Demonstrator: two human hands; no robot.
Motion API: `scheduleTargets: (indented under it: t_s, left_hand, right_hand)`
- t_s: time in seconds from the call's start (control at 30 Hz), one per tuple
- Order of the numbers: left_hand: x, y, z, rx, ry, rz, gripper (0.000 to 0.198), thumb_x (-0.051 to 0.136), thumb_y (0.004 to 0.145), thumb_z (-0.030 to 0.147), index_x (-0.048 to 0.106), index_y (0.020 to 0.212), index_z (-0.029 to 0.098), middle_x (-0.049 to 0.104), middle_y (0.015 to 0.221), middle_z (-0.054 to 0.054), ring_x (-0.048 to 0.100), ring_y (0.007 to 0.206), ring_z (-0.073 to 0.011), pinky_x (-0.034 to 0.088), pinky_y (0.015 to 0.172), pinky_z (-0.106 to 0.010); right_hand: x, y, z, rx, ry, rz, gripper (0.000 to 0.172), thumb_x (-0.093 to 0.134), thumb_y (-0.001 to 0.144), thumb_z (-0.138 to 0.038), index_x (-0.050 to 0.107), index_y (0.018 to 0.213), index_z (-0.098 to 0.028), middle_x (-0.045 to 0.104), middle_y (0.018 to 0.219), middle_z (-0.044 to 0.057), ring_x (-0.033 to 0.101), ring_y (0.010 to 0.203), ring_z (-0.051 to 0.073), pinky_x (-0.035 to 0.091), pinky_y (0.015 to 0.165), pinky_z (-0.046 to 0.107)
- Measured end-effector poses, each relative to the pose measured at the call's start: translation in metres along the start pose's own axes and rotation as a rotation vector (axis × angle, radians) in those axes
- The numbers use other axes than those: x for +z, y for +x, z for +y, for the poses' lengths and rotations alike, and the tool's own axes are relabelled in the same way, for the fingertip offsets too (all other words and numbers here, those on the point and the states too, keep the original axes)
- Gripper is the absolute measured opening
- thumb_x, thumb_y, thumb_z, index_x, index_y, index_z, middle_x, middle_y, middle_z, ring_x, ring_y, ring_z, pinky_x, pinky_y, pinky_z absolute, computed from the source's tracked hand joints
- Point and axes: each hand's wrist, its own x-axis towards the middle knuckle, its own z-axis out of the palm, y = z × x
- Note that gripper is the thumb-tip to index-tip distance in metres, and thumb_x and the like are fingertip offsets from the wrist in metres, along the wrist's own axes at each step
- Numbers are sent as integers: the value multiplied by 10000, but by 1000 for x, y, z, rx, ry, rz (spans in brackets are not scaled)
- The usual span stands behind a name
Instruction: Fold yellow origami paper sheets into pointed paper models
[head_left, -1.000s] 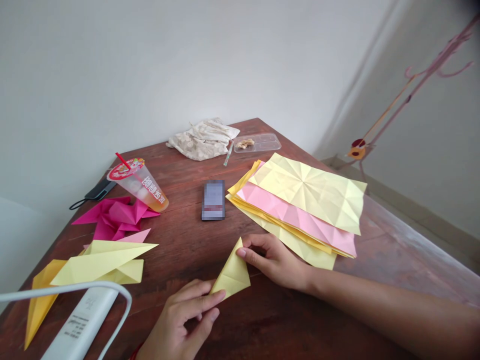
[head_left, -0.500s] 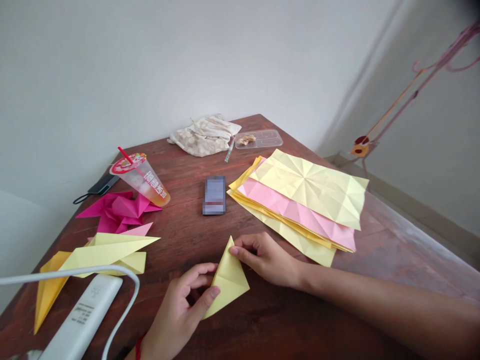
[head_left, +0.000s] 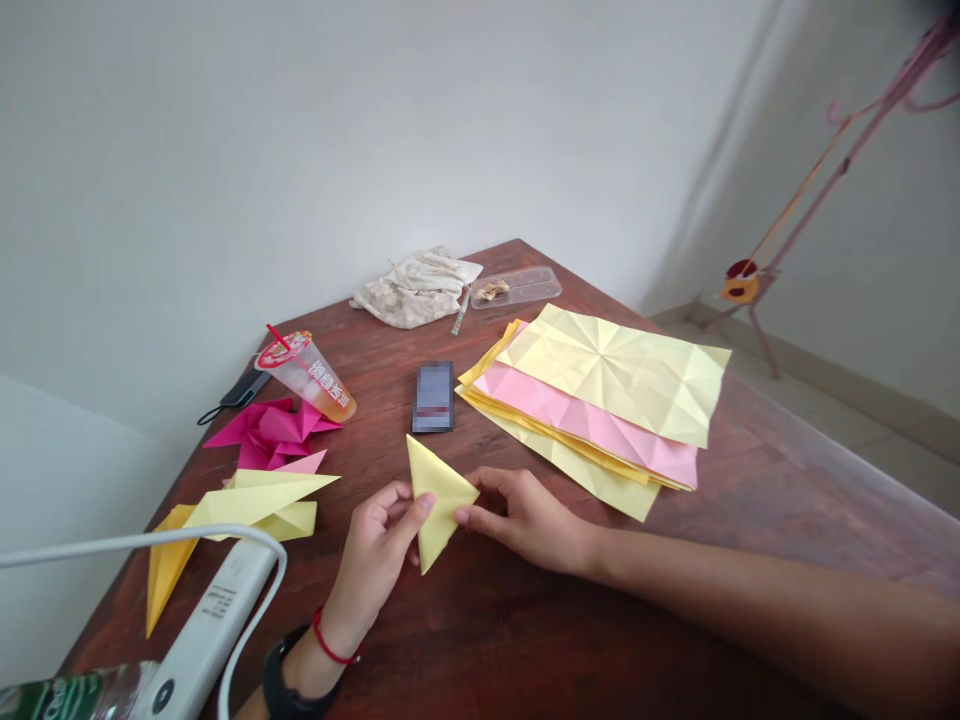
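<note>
A pale yellow folded paper (head_left: 439, 490), roughly triangular, is held up above the dark wooden table. My left hand (head_left: 384, 525) grips its left side, thumb on the front and fingers behind. At the right corner, my right hand (head_left: 525, 515) pinches the paper between thumb and curled fingers; part of that contact is hidden. To the right of my right hand lies a stack of creased sheets in yellow, pink and orange, topped by a yellow sheet (head_left: 615, 370). Folded pale yellow pieces (head_left: 262, 500) lie left of my left hand.
A phone (head_left: 433, 397) lies beyond the hands. Leftward are a magenta folded paper (head_left: 277, 432), a tilted drink cup (head_left: 315, 380), an orange piece (head_left: 169, 565), and a white power strip (head_left: 217, 620) with its cable. Crumpled cloth (head_left: 416, 287) and a clear tray (head_left: 525, 287) sit at the back.
The folded paper has turned so that its point, which faced up, now faces right. Both hands have shifted their hold, and the left hand has moved up. The camera view has shifted slightly.
</note>
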Motion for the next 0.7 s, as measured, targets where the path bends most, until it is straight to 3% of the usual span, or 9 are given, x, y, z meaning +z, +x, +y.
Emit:
scheduleTargets:
  t_s: [0.23,0.4,0.43,0.57,0.63,0.7]
  left_hand:
    - [16,5,8,-43,-116,-21,459,777,770,455,630,1061,132,724,851,-59,683,664,-178,572,493,-233]
    - [5,-1,-18,-41,-179,-84,534,821,729,482,630,1087,135,700,816,-51,673,625,-173,606,527,-273]
    - [1,-2,-24,-38,-181,-106,553,834,721,475,625,1104,136,713,890,-75,683,649,-176,614,556,-278]
    - [-11,-4,-44,-53,-259,-342,947,899,663,402,401,1456,263,703,1109,-118,703,680,-195,627,590,-319]
    - [-14,-2,-48,-53,-251,-401,941,892,679,361,384,1468,295,705,1099,-110,718,702,-214,625,603,-327]
    - [-15,-1,-49,-28,-211,-378,829,886,684,337,475,1403,287,697,1125,-108,714,690,-206,620,598,-323]
  right_hand:
    - [-3,1,10,65,329,111,404,767,788,-529,606,874,-169,661,785,20,617,716,162,487,619,264]
    - [-3,5,12,25,444,101,466,833,718,-511,570,922,-185,603,738,-25,566,675,128,459,612,248]
    - [-3,5,11,25,447,83,464,835,717,-508,576,923,-183,595,733,-28,562,671,125,458,616,251]
    - [-4,4,9,37,420,24,425,819,744,-496,624,942,-175,610,774,-10,573,704,132,473,656,267]
    - [-5,4,9,42,414,-6,404,784,789,-486,629,988,-170,610,783,-6,570,705,128,472,654,264]
    - [-5,3,11,42,406,-22,384,749,835,-461,610,1043,-170,598,778,-12,559,694,120,459,642,254]
